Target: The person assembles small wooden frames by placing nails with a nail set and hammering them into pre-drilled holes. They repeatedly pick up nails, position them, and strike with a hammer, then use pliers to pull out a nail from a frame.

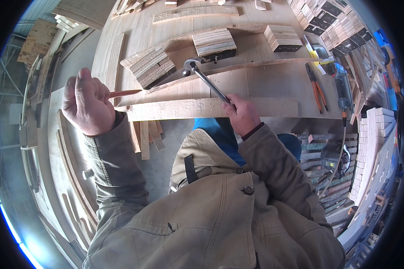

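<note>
My left hand [87, 103] is closed, raised at the table's left edge. A thin reddish-brown pointed stick [125, 93] juts from it to the right; whether it is a pencil or a wood sliver I cannot tell. My right hand [242, 114] wraps round the handle of a claw hammer [206, 81], whose metal head points away from me to the left. Below the hammer, a pale wooden board [179, 110] lies along the near edge of the table. Behind it runs a narrow wooden strip [229, 68], with its left end near the stick's tip.
Three stacked-wood blocks [214, 42] stand along a long strip on the wooden table [265, 85]. Pliers with orange handles [318, 89] and a tool with an orange-tipped cable [342, 92] lie at the right. More stacked wood [321, 18] fills the far right corner.
</note>
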Available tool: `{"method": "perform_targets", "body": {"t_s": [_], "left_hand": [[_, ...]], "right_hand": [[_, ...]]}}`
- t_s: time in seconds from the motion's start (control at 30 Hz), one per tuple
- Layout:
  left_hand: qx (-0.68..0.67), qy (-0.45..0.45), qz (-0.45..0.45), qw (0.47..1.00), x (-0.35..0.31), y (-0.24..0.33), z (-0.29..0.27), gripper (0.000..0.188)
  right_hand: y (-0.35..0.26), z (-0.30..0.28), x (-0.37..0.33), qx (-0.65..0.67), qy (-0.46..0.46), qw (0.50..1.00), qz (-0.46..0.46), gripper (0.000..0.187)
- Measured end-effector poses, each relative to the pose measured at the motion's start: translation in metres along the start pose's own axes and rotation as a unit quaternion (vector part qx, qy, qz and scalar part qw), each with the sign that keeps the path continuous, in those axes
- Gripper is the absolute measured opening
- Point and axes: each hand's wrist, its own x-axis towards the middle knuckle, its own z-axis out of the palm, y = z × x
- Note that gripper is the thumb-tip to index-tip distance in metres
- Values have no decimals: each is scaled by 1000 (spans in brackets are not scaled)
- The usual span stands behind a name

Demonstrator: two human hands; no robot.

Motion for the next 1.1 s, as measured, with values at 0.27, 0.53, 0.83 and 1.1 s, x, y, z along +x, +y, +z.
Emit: {"method": "perform_targets", "body": {"t_s": [0.27, 0.53, 0.83, 1.1], "left_hand": [[-46, 16, -12, 999, -4, 6, 4, 44], [-48, 9, 2, 999, -8, 4, 3, 44], [-51, 26, -20, 998, 8, 2, 6, 43], [-54, 24, -27, 998, 12, 2, 6, 42]], "right_hand": [[0, 0, 0, -1, -3, 1000, 0, 25], [2, 0, -1, -11, 3, 1000, -14, 24], [3, 1, -1, -8, -3, 1000, 0, 25], [1, 0, 0, 5, -5, 1000, 6, 24]]}}
